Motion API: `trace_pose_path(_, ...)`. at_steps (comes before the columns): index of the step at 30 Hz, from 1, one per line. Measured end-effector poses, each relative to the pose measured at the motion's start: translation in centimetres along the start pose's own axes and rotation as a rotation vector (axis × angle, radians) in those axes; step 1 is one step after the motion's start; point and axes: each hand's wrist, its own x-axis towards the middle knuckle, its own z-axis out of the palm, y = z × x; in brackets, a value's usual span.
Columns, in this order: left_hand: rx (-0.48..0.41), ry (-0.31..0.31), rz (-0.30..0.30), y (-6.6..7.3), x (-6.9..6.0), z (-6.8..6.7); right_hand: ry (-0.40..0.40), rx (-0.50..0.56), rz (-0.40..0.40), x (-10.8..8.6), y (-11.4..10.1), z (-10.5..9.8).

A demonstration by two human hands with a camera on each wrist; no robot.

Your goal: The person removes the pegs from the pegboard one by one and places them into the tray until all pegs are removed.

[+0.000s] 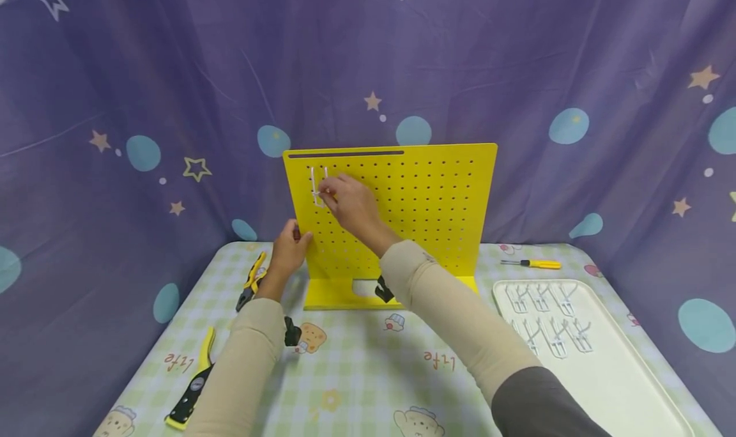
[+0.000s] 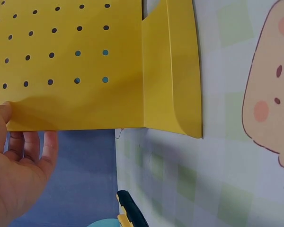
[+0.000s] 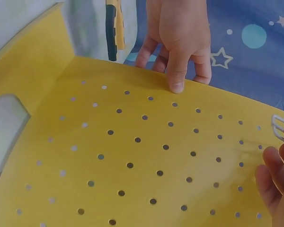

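Note:
A yellow pegboard (image 1: 428,223) stands upright on its bent foot. My left hand (image 1: 289,248) grips its left edge, with the thumb on the front face and the fingers behind, as the left wrist view (image 2: 19,165) confirms. At the board's upper left, my right hand (image 1: 353,207) pinches a white wire pegboard hook (image 1: 314,184) held against the front face. Part of this hook (image 3: 277,127) also shows at the right edge of the right wrist view. The fingers hide some of it, so I cannot tell whether its ends sit in the holes.
Several similar hooks lie in rows on a white tray (image 1: 609,392) at the right. A yellow screwdriver (image 1: 537,264) lies behind the tray. On the left are yellow-and-black pliers (image 1: 251,282) and a yellow-and-black hand tool (image 1: 192,392), partly behind my sleeve. A purple curtain (image 1: 368,53) hangs behind.

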Motion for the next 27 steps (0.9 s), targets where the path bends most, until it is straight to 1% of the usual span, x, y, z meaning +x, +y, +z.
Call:
trace_pose_path(4, -0.002, -0.004, -0.01, 0.1, 0.0, 0.1, -0.018, 0.062, 0.004, -0.9, 0.6, -0.9)
trace_pose_path(9, -0.022, -0.015, -0.022, 0.1, -0.1, 0.0, -0.047, 0.115, 0.028, -2.4, 1.8, -2.6)
trace_pose_path(13, -0.016, -0.025, -0.027, 0.1, -0.2, -0.2, -0.073, 0.122, 0.036, -3.8, 3.2, -4.5)
trace_pose_path(18, -0.032, -0.028, -0.041, 0.1, -0.1, -0.2, -0.058, 0.127, 0.027, -5.8, 5.4, -7.2)
trace_pose_path(22, -0.033, -0.031, -0.032, 0.1, 0.1, -0.1, -0.053, 0.134, 0.06, -7.6, 7.1, -9.2)
trace_pose_path(27, -0.034, -0.039, -0.012, 0.0, 0.0, 0.0, -0.05, 0.15, 0.091, -9.7, 9.2, -11.2)
